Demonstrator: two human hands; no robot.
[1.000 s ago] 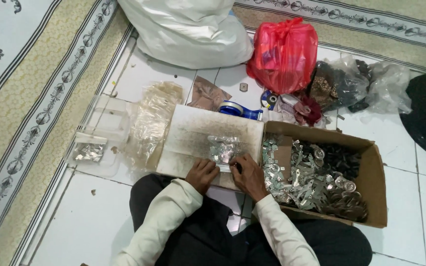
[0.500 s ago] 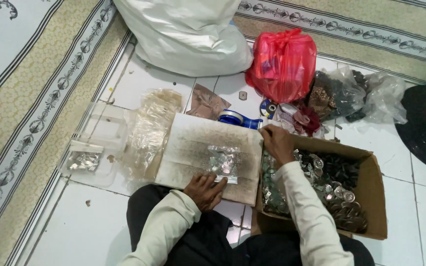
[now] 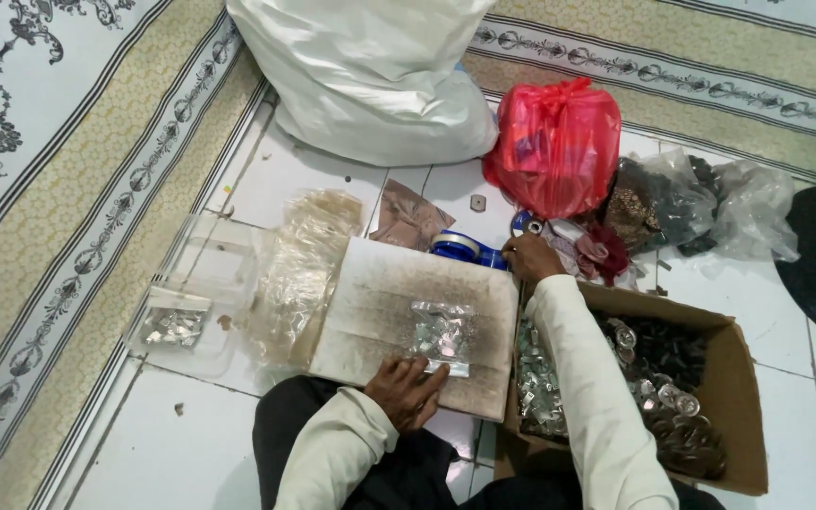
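A small clear bag of shiny metal pieces (image 3: 441,335) lies on a stained white board (image 3: 380,302) across my lap. My left hand (image 3: 406,389) rests on the board's near edge, fingertips touching the bag's lower end. My right hand (image 3: 529,257) reaches past the board's far right corner, by a blue tape roll (image 3: 465,248); whether it grips anything is hidden. A cardboard box (image 3: 739,397) at my right holds many small metal parts.
A big white sack (image 3: 370,76) and a red plastic bag (image 3: 559,142) stand at the far side. Clear bags of dark pieces (image 3: 691,203) lie to the right. A clear plastic tray (image 3: 202,283) with a small filled bag (image 3: 174,326) lies left, beside a patterned carpet (image 3: 59,189).
My right hand left the small bag on the board, passed over the box and reached out to the tape roll. The left hand stayed at the board's near edge.
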